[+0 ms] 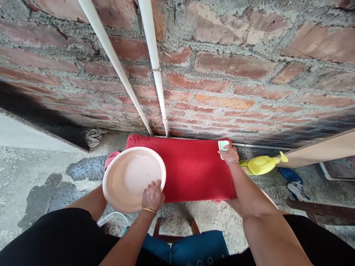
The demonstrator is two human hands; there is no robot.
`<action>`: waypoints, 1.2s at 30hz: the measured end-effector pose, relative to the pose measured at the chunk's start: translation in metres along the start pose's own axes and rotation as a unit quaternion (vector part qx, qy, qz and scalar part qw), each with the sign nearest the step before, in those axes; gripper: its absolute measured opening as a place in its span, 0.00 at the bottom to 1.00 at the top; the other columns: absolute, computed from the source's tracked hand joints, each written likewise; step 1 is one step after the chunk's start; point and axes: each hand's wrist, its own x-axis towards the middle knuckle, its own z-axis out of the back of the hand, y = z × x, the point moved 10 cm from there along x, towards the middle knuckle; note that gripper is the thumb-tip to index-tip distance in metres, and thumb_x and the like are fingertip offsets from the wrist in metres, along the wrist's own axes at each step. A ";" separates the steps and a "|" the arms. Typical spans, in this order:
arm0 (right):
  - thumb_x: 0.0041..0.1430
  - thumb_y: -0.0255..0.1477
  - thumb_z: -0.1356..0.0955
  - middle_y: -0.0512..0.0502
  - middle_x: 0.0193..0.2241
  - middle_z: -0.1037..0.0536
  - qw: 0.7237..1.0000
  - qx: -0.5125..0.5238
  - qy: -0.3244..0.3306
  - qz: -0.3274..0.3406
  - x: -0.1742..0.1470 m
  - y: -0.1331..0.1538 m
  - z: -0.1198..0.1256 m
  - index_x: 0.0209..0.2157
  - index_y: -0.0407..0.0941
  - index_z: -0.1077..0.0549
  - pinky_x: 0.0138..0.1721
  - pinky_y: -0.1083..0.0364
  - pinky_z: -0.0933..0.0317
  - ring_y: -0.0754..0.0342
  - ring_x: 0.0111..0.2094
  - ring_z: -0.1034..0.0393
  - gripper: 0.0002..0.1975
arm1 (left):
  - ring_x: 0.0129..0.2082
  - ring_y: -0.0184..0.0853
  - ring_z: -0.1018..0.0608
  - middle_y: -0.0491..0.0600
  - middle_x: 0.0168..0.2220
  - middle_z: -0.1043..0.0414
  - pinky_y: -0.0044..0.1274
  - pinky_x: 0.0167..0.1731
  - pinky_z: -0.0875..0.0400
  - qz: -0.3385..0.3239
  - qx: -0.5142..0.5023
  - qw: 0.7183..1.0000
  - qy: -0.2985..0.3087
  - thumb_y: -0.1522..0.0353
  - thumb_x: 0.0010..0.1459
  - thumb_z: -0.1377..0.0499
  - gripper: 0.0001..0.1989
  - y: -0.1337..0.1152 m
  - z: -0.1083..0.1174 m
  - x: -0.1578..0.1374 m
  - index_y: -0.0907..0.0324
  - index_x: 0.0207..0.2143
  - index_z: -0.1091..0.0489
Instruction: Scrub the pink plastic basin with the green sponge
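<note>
A wet red mat (pixel 194 170) is spread over a low support against the wall. On its left end rests a pale pink basin (pixel 116 192) with water in it. My left hand (pixel 153 196) is closed over the basin's near right rim, fingers curled inside. At the mat's far right corner, my right hand (pixel 229 153) grips a small pale green rectangular block (pixel 222 144) with a light edge, pressed on or just above the mat. Whether it is a brush or soap I cannot tell. A yellow spray bottle (pixel 260 165) lies just right of my right wrist.
Two white pipes (pixel 156 74) run down the brick wall (pixel 222 66) behind the mat. A grey rag (pixel 93 136) lies on the concrete floor at left. Blue and white cloth or footwear (pixel 295 184) and a dark wooden piece (pixel 318 210) are at right.
</note>
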 end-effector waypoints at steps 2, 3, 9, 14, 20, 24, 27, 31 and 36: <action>0.42 0.40 0.29 0.42 0.42 0.36 0.998 -0.014 0.000 -0.067 -0.002 -0.031 0.012 0.42 0.47 0.30 0.43 0.51 0.42 0.49 0.40 0.34 0.23 | 0.38 0.40 0.30 0.54 0.39 0.34 0.29 0.35 0.37 -0.003 0.001 1.000 -0.005 0.72 0.54 0.53 0.20 -0.001 0.002 0.000 0.58 0.50 0.37; 0.43 0.41 0.29 0.41 0.43 0.36 0.995 -0.018 -0.003 -0.097 -0.005 -0.041 0.016 0.43 0.47 0.31 0.44 0.50 0.43 0.47 0.42 0.35 0.24 | 0.38 0.39 0.30 0.54 0.39 0.34 0.29 0.35 0.37 -0.003 0.002 1.000 -0.005 0.72 0.54 0.52 0.19 -0.001 0.002 0.000 0.58 0.49 0.37; 0.44 0.41 0.30 0.44 0.43 0.37 1.000 0.013 -0.009 -0.004 -0.024 0.006 0.004 0.42 0.48 0.31 0.44 0.53 0.43 0.51 0.41 0.35 0.22 | 0.38 0.39 0.29 0.54 0.39 0.33 0.29 0.35 0.37 0.004 0.007 1.000 0.001 0.72 0.54 0.52 0.20 0.000 0.003 0.000 0.58 0.50 0.38; 0.42 0.38 0.29 0.47 0.40 0.36 0.996 0.023 0.041 0.076 -0.036 0.042 -0.028 0.40 0.48 0.29 0.42 0.54 0.42 0.53 0.38 0.35 0.21 | 0.38 0.40 0.29 0.55 0.40 0.33 0.29 0.35 0.37 0.010 0.008 1.000 0.005 0.72 0.54 0.52 0.20 0.001 0.001 0.001 0.58 0.50 0.38; 0.43 0.40 0.31 0.41 0.41 0.35 0.997 -0.018 0.017 -0.073 -0.039 -0.054 0.002 0.43 0.47 0.30 0.42 0.49 0.41 0.47 0.40 0.33 0.23 | 0.39 0.39 0.29 0.55 0.40 0.33 0.29 0.36 0.37 0.013 0.000 1.000 0.009 0.72 0.55 0.53 0.19 0.000 0.002 0.000 0.57 0.49 0.38; 0.43 0.41 0.31 0.36 0.39 0.33 0.992 -0.032 -0.022 -0.120 -0.050 -0.083 0.024 0.40 0.46 0.30 0.41 0.44 0.42 0.41 0.41 0.34 0.22 | 0.40 0.39 0.29 0.54 0.40 0.33 0.29 0.36 0.37 0.010 -0.014 1.000 0.009 0.72 0.54 0.52 0.18 -0.002 0.006 -0.002 0.58 0.48 0.37; 0.43 0.41 0.29 0.38 0.39 0.33 0.998 -0.019 -0.011 -0.055 -0.059 -0.040 0.009 0.40 0.46 0.30 0.43 0.48 0.42 0.45 0.41 0.34 0.22 | 0.40 0.39 0.29 0.54 0.40 0.33 0.29 0.37 0.37 0.007 -0.024 1.000 0.013 0.72 0.55 0.52 0.17 -0.003 0.009 -0.004 0.57 0.47 0.37; 0.42 0.42 0.29 0.48 0.39 0.35 0.995 0.025 0.034 0.094 -0.094 0.078 -0.039 0.40 0.49 0.30 0.41 0.56 0.42 0.54 0.38 0.34 0.21 | 0.41 0.39 0.29 0.55 0.40 0.33 0.29 0.37 0.37 0.011 -0.033 0.999 0.017 0.73 0.55 0.53 0.17 -0.002 0.011 -0.006 0.58 0.47 0.37; 0.42 0.37 0.28 0.51 0.36 0.36 0.951 0.043 0.108 0.285 -0.171 0.221 -0.104 0.36 0.50 0.29 0.38 0.58 0.42 0.56 0.35 0.36 0.17 | 0.40 0.40 0.30 0.55 0.39 0.34 0.30 0.37 0.37 0.004 -0.041 0.999 0.006 0.73 0.55 0.54 0.17 -0.002 0.010 -0.006 0.58 0.47 0.37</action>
